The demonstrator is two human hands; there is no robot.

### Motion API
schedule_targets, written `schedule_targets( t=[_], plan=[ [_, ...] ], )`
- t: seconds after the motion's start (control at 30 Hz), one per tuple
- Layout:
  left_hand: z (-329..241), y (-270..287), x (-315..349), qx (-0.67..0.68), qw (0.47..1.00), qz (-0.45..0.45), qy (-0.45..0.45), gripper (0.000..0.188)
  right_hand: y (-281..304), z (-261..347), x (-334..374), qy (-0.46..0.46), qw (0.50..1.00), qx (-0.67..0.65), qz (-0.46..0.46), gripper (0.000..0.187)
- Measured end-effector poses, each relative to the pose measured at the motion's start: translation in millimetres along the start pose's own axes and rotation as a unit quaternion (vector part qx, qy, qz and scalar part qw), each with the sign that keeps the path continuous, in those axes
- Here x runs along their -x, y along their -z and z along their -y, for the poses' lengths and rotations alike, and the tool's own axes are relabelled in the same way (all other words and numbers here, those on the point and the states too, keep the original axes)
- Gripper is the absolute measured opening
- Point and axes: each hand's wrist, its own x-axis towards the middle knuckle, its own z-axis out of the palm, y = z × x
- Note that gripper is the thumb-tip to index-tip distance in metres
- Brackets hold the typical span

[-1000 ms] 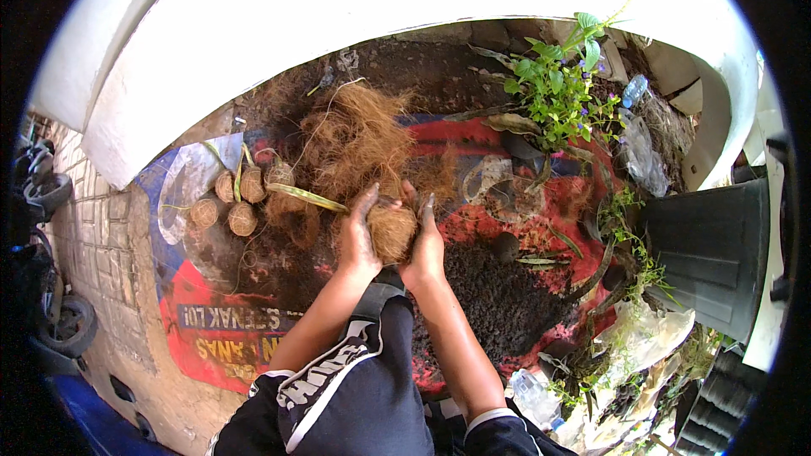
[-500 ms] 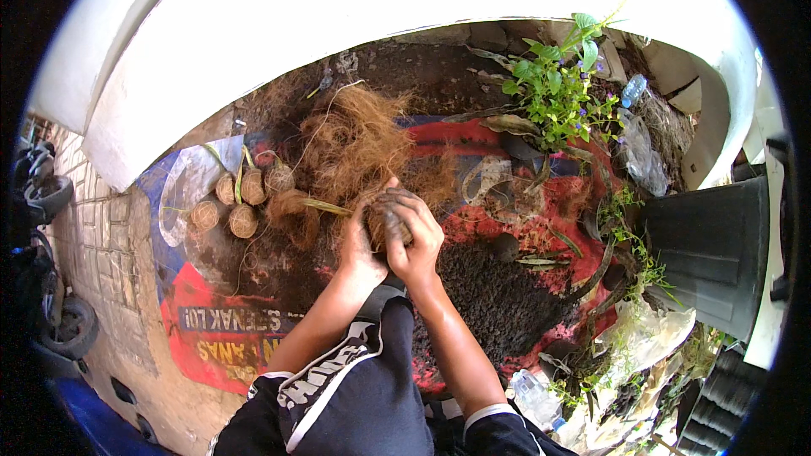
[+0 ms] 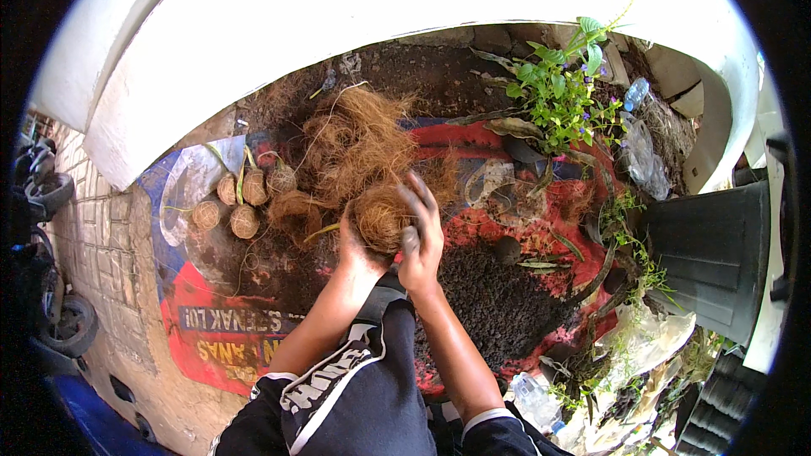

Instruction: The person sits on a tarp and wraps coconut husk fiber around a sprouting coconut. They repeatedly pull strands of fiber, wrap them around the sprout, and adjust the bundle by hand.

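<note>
Between my hands is a round ball of brown coconut fibre (image 3: pixel 379 218), with a pale green stem (image 3: pixel 322 230) sticking out at its left. My left hand (image 3: pixel 358 255) cups the ball from the left and below, its fingers mostly hidden behind the fibre. At the ball's right side, my right hand (image 3: pixel 422 232) has its fingers stretched upward and apart, the fingertips dark with soil. A heap of loose coconut fibre (image 3: pixel 359 139) lies just beyond the ball. Several finished-looking fibre balls (image 3: pixel 245 221) sit together at the left, some with leaves rising from them.
A red and blue printed sheet (image 3: pixel 198 355) covers the ground, bearing a mound of dark soil (image 3: pixel 498 304) at the right. Beyond it stand a flowering green plant (image 3: pixel 553 89) and a dark grey bin (image 3: pixel 710 253). A parked motorcycle (image 3: pixel 63 321) is at the far left.
My right hand has opened away from the ball, which it covered before. More of the ball now shows, and its stem has tilted downward at the left.
</note>
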Motion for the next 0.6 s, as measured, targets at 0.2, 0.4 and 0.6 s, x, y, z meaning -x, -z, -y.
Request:
schedule_targets(
  t=[0.2, 0.4, 0.6],
  plan=[
    [-2, 14, 9, 0.023, 0.999, -0.042, 0.017, 0.054, 8, -2, 4, 0.135, 0.967, 0.18, 0.118, 0.039],
    [7, -20, 10, -0.133, 0.99, -0.049, 0.026, 0.055, 35, 6, -16, 0.048, 0.997, 0.057, -0.03, 0.069],
    [7, -2, 1, 0.105, 0.972, 0.142, 0.153, 0.047, 23, -5, -4, 0.201, 0.953, 0.201, 0.101, 0.026]
  ],
)
